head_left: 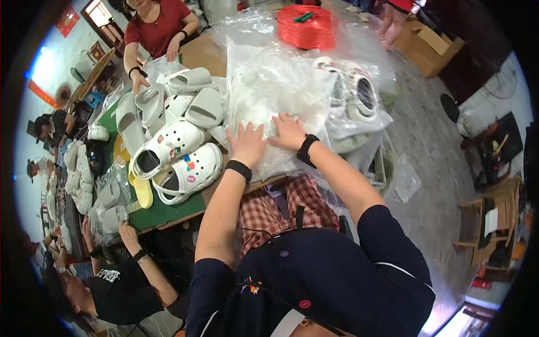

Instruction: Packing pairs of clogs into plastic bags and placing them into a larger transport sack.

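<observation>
Both hands flat on a heap of clear plastic bags [275,90] at centre frame, on the counter [202,53]. Left hand [247,145] palm down, fingers spread apart, pressing the near edge of the heap. Right hand [289,132] just beside it, fingers also spread, resting on the plastic; neither clamps anything. Dark bands on both wrists. Left of the heap: white clogs [179,157] with coloured charms, on a green mat [168,213]. Red spool [306,27] at top centre, beyond the bags. Another person in a red shirt [160,25] upper left.
</observation>
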`<state>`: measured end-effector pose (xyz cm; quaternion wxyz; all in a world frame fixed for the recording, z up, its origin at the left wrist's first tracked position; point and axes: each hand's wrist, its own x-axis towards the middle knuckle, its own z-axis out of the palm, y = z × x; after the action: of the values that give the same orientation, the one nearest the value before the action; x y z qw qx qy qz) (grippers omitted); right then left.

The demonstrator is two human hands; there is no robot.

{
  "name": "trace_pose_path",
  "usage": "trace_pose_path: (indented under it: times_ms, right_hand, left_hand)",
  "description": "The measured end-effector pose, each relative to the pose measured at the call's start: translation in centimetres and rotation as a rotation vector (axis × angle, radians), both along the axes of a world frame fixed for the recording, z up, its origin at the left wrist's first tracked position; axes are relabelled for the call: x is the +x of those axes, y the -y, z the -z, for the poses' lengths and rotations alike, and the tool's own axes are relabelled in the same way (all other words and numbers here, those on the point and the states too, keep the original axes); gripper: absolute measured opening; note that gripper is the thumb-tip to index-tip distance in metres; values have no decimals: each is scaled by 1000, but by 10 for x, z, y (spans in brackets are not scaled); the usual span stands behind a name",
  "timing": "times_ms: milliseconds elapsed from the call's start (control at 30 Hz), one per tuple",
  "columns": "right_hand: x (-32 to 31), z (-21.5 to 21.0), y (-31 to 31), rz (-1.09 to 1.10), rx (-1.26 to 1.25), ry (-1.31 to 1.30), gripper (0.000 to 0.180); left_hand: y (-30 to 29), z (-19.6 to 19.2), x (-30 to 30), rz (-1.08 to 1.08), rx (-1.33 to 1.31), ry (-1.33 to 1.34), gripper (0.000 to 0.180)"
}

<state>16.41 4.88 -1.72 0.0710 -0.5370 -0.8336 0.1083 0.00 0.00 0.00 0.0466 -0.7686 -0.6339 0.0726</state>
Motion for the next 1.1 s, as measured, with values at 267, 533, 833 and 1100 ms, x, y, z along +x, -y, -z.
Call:
trace_pose_path:
  times_ms: [267,533,833,1100]
  right_hand:
    - [81,-53,24,186,763,-706,27]
    - [158,-88,-49,765,-7,-235,62]
    - [190,-37,-85,380,237,-548,47]
    - [170,-37,-70,634,278,-638,54]
  left_hand:
    - [7,45,-45,50,-80,81,56]
    - [-2,21,-18,187,207,50,26]
    - [-57,-1,27,298,84,161,67]
    - [-90,5,-2,302,-314,22,94]
